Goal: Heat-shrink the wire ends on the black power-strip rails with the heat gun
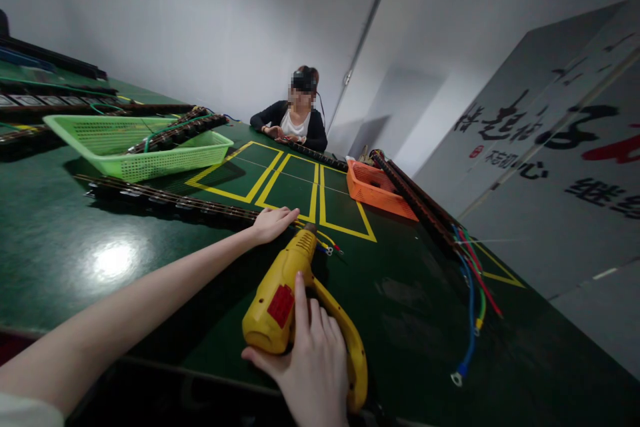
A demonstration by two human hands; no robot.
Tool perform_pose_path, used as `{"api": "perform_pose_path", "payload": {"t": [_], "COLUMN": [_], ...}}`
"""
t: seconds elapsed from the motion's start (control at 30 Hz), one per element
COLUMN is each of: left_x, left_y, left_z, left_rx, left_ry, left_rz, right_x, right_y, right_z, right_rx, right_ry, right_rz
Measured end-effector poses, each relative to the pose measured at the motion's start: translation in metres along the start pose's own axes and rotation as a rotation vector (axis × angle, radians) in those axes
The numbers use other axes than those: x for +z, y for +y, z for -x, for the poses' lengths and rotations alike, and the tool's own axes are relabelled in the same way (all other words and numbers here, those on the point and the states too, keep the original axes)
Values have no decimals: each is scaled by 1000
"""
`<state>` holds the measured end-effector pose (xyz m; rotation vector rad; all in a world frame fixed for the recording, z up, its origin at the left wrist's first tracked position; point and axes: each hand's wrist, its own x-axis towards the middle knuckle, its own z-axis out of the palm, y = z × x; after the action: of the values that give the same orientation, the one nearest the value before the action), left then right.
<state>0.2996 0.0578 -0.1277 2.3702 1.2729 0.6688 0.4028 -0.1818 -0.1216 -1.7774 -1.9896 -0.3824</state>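
Note:
My right hand is wrapped around a yellow heat gun with a red label on its side. The gun's dark nozzle points away from me, close to my left hand. That hand is closed over the right end of a long dark wired strip lying on the table. Thin wires in yellow, red and blue, tipped with ring terminals, stick out past my left fingers beside the nozzle. What the undersides of my left fingers grip is hidden.
A green basket holding wired strips stands left on the green table. An orange basket and long strips with coloured cables lie right. Yellow tape marks the middle. Across the table a person handles another strip.

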Motion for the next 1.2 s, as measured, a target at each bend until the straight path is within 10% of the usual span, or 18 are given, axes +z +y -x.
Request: {"api": "perform_pose_path", "payload": {"t": [0.53,1.2], "left_x": [-3,-3], "left_y": [-1,3], "left_z": [2,4], "left_rx": [39,55], "left_ry": [-19,-1], "left_rz": [-21,-5], "right_x": [3,-6], "right_y": [-10,37], "right_z": [-3,21], "right_rx": [32,123], "right_ry": [-69,-12], "right_rz": [-87,135]}}
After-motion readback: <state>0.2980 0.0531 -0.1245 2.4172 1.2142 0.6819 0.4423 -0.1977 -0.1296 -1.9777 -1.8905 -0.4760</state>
